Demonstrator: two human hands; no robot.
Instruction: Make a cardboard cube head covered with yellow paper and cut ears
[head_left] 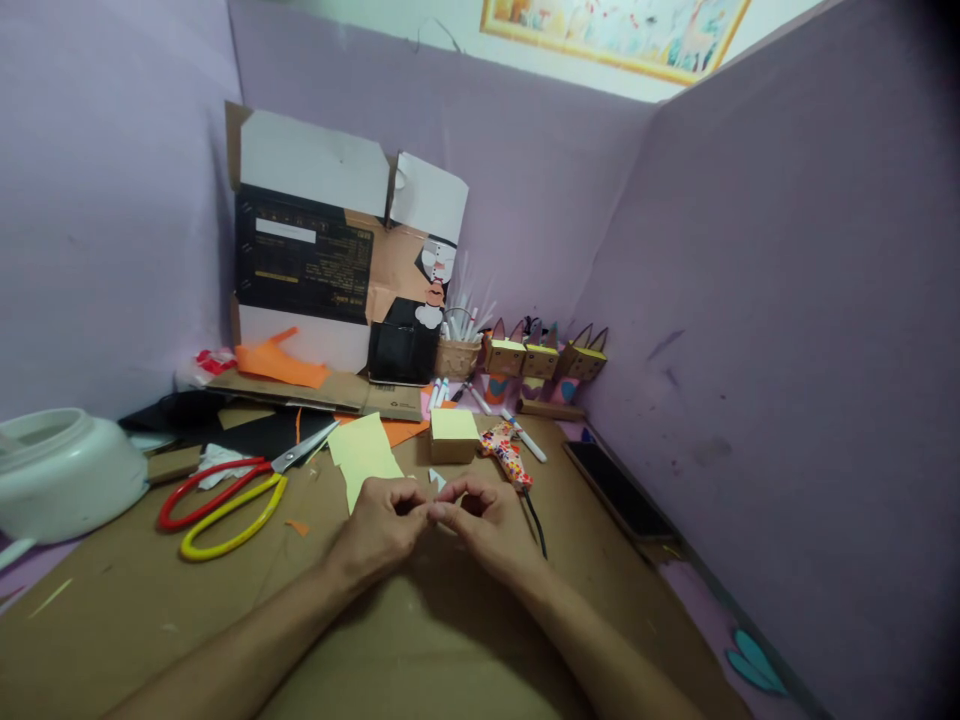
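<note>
My left hand (386,525) and my right hand (484,515) meet above the brown cardboard table cover, thumbs and forefingers pinched tip to tip. Whatever lies between the fingertips is too small to make out. Just beyond them shows a small pale, pointed paper piece (436,480); whether it touches the fingers I cannot tell. Behind the hands sits a small cardboard box (453,450) with a light yellow top. A torn-edged yellow paper sheet (365,452) lies left of the box. To its right rests a flower-patterned glue gun (507,455) with a black cord.
Large scissors (232,500) with red and yellow handles lie open at left, near a white rounded pot (71,475). Cardboard animal figures (541,362), a basket of markers (457,357) and an unfolded box (307,250) stand behind. A dark phone-like slab (621,488) lies by the right wall.
</note>
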